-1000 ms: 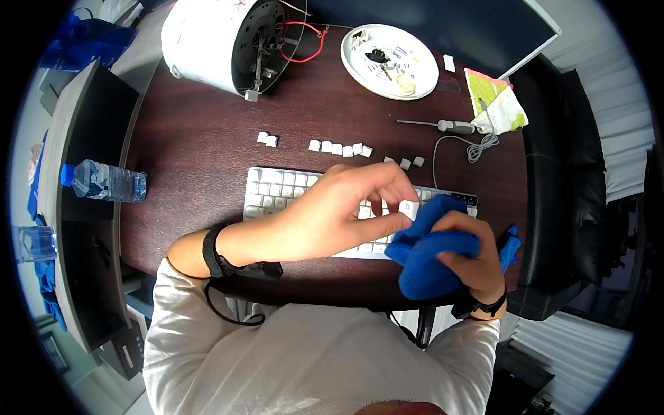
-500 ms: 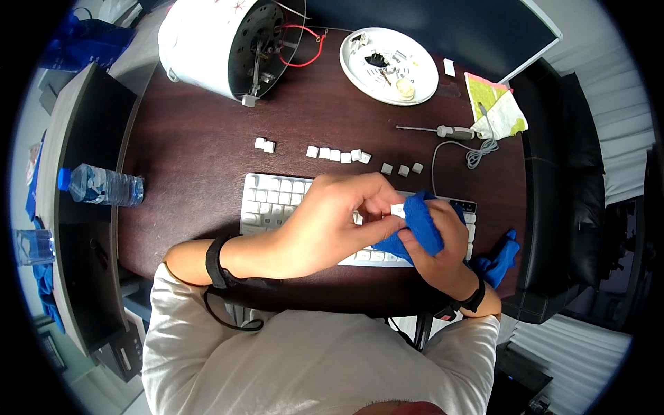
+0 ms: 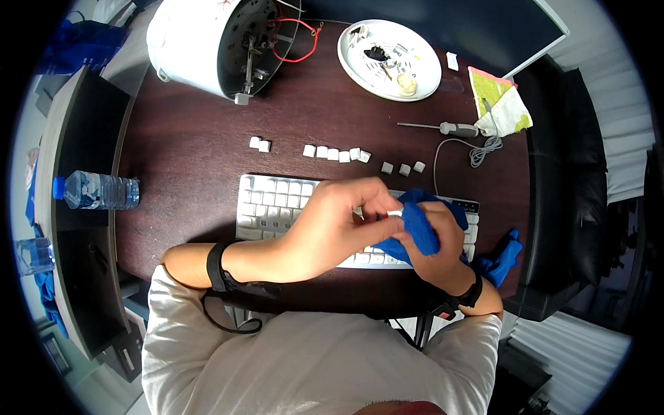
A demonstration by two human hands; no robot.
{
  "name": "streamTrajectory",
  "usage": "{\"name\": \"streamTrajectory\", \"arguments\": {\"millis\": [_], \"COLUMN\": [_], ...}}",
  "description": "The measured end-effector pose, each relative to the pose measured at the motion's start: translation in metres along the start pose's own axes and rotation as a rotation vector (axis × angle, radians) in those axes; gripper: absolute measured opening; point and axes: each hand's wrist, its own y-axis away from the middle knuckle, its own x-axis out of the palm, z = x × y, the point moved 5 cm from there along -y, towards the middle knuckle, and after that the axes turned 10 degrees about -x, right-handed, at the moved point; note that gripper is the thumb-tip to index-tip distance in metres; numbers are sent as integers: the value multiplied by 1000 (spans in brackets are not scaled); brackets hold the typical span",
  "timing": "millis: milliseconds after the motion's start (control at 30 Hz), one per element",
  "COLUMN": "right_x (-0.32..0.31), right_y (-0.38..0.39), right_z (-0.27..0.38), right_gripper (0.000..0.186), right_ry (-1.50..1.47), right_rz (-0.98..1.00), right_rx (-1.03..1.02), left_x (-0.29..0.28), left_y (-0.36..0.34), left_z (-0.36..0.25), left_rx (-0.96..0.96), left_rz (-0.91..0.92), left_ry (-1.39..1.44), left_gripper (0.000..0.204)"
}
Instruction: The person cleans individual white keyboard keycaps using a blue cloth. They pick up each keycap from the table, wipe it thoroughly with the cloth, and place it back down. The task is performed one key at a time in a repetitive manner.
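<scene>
My left hand (image 3: 339, 225) pinches a small white keycap (image 3: 394, 214) between thumb and fingertips. Bunched in my right hand (image 3: 443, 238) is a blue cloth (image 3: 419, 228), its folded edge pressed against the keycap. Both hands meet above a white keyboard (image 3: 273, 197), hiding much of its middle. Dark gaps show among the keys at its left part. Beyond the keyboard lie loose white keycaps: a pair (image 3: 260, 144) at the left, a row of several (image 3: 333, 154) in the middle, and three more (image 3: 404, 169) to the right.
A white round pot-like housing (image 3: 200, 45) with red wire lies at the far left. A white plate (image 3: 422, 86) holds small parts. To the right are a screwdriver (image 3: 456, 129), a coiled grey cable (image 3: 484, 151), a folded cloth (image 3: 501, 104) and another blue cloth (image 3: 503, 259). A water bottle (image 3: 100, 191) is left.
The keycap has turned between my fingers, now showing a thinner side, and the blue cloth has shifted slightly against it. The whole view has moved a little.
</scene>
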Motion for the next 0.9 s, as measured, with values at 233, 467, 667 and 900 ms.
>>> {"name": "streamTrajectory", "arguments": {"millis": [233, 467, 667, 900], "right_x": [8, 11, 10, 6], "right_y": [-11, -9, -3, 1], "right_z": [-16, -19, -20, -19], "right_gripper": [33, 30, 26, 31], "right_ry": [49, 74, 49, 78], "right_rz": [-16, -23, -65, -31], "right_rx": [84, 18, -134, -102], "left_x": [-8, -8, -10, -8], "left_y": [-20, -23, -21, -15], "left_z": [14, 19, 14, 6], "left_rx": [-112, -146, -94, -83], "left_rz": [129, 143, 83, 35], "left_ry": [338, 401, 201, 191], "left_gripper": [15, 19, 17, 14]}}
